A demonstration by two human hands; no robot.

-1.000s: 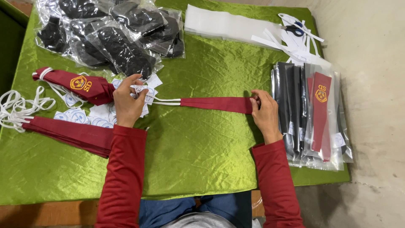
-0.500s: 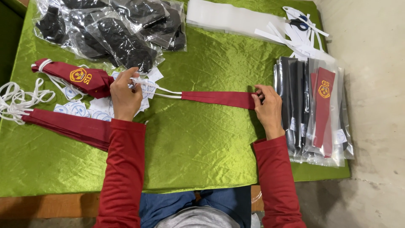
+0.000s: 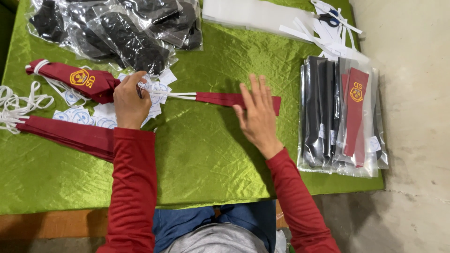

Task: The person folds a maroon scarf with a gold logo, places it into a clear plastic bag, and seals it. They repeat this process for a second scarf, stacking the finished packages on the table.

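Observation:
A narrow maroon tie (image 3: 220, 98) lies flat across the green cloth (image 3: 201, 154), with a white elastic loop (image 3: 173, 95) at its left end. My left hand (image 3: 130, 100) is closed on that elastic, resting over small white round tags (image 3: 79, 116). My right hand (image 3: 257, 115) lies flat with fingers spread on the tie's right part, pressing it down. A knotted maroon tie with a gold crest (image 3: 77, 79) sits just left of my left hand.
Bagged black items (image 3: 117, 28) lie at the back left. A stack of maroon ties (image 3: 65, 133) with white elastics (image 3: 16, 105) is at the left. Bagged ties (image 3: 342, 117) are stacked at the right edge. White paper strips (image 3: 262, 14) and scissors (image 3: 330, 18) lie at the back right.
My right hand let go of the tie's right end and slid left, now flat on it. The tie looks shorter. My left hand stayed at the elastic.

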